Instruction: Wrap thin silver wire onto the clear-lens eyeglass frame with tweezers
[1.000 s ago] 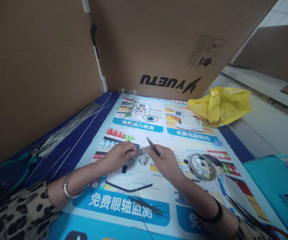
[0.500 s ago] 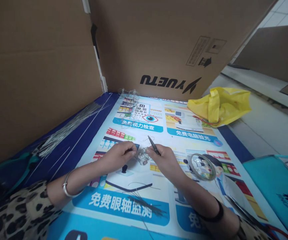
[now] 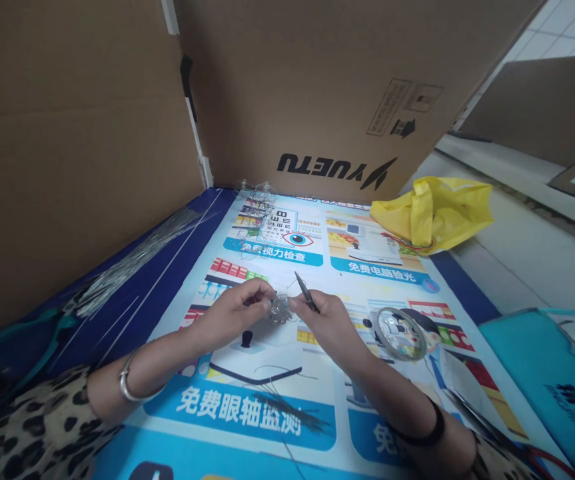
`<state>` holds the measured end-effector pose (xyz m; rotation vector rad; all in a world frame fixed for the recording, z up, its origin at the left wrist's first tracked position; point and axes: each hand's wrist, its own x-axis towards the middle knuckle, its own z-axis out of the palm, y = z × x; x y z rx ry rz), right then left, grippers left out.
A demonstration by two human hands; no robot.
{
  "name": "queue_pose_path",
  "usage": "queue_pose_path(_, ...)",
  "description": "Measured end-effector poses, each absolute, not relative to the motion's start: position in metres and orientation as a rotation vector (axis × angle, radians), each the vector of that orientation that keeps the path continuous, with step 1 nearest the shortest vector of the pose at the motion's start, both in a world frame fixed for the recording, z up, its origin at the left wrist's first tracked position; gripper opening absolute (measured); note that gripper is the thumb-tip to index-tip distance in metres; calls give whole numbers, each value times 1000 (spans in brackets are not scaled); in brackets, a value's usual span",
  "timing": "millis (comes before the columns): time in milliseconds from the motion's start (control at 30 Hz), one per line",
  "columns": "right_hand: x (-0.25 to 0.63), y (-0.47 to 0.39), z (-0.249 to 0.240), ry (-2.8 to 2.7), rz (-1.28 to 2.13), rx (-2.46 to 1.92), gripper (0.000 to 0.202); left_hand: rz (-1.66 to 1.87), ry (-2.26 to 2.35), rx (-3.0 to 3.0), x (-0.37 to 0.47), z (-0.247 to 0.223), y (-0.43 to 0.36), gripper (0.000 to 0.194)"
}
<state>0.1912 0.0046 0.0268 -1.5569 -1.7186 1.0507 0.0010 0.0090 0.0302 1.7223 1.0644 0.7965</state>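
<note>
My left hand (image 3: 234,308) and my right hand (image 3: 328,324) meet over a printed poster (image 3: 287,413), both pinching a small cluster of clear beads on wire (image 3: 280,309). The right hand also grips a thin dark metal tool (image 3: 306,292) that sticks up and away from me. A silver bangle sits on my left wrist and a black band on my right. Loose short wires (image 3: 287,410) lie on the poster just in front of my forearms.
Cardboard panels (image 3: 317,80) wall the left and back. A bundle of long wires (image 3: 132,257) and teal pliers (image 3: 42,337) lie at left. A finished clear bead piece (image 3: 257,190) sits by the back corner, a yellow bag (image 3: 434,210) at right, a round clear container (image 3: 401,332) nearby.
The bead cluster has turned and lifted slightly between my fingers, and my left fingertips have shifted on it. The view has tilted a little; the hands stay in the same place.
</note>
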Motion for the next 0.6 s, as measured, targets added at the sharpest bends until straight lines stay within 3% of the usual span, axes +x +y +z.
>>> queue_pose_path(400, 190, 3, 27, -1660, 1086, -1502, 26, 906, 1089, 2222, 12, 25, 3, 8)
queue_pose_path(600, 191, 3, 25, -1653, 1090, -1474, 25, 872, 966, 2380, 16, 21, 4, 26)
